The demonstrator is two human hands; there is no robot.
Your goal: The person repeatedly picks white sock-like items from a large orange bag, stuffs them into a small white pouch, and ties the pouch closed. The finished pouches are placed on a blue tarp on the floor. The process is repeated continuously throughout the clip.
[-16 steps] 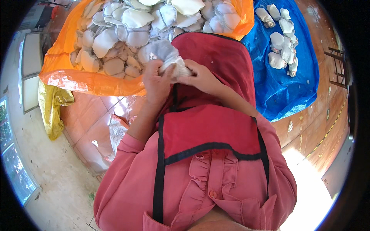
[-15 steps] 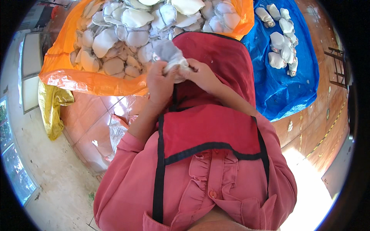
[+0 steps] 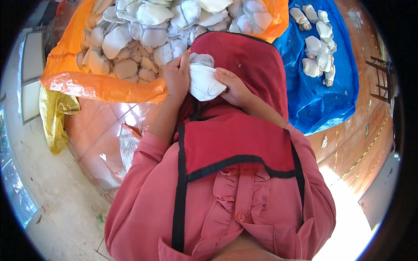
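Above my lap, both hands hold a small white sewn fabric piece [image 3: 204, 83], pouch-shaped, with a grey fuzzy part sticking out of its top. My left hand [image 3: 177, 78] is closed on its left edge, fingers upright. On the other side my right hand [image 3: 235, 88] pinches the right edge, thumb on the front. Just beyond my left hand lies a heap of rounded white and grey fabric pieces [image 3: 153, 37] on an orange plastic sheet [image 3: 109, 89]. Under my hands, a red apron [image 3: 239, 135] with black trim covers my lap.
To the right, a blue plastic sheet [image 3: 320, 106] carries several rolled white fabric bundles [image 3: 324, 58]. A yellow sack [image 3: 53, 117] lies at the left, and a white bag [image 3: 127, 145] is on the tiled floor by my left side. A dark metal rack [image 3: 379, 80] stands far right.
The fabric piece, bunched and grey side up before, now shows a smooth white face opened out between my hands. My right hand has shifted slightly right and nearer.
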